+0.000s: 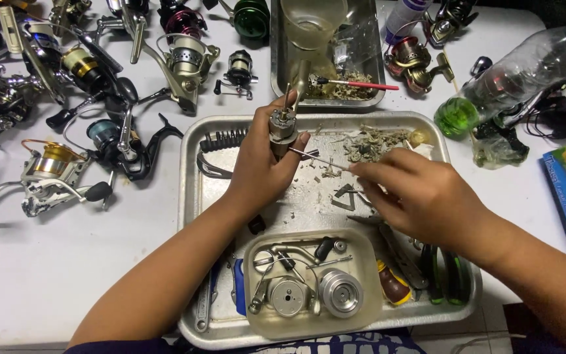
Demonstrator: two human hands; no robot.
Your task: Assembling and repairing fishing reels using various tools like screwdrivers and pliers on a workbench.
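Note:
My left hand (260,160) grips a small grey fishing-reel part (282,124) with a brass shaft sticking up, held over a metal tray (191,196). My right hand (420,196) pinches a thin metal pick (319,158) whose tip touches the side of that part. Both hands hover above the tray's middle, where dirty scraps and grease flakes (371,141) lie.
A shallow plastic dish (250,288) in the tray's front holds reel parts, among them a silver spool (339,292). Pliers (404,252) and tools lie beside it. Several fishing reels (60,170) cover the table's left. Behind stands a second tray (276,72) with a red-handled brush (361,84); green-tinted bottle (512,75) at right.

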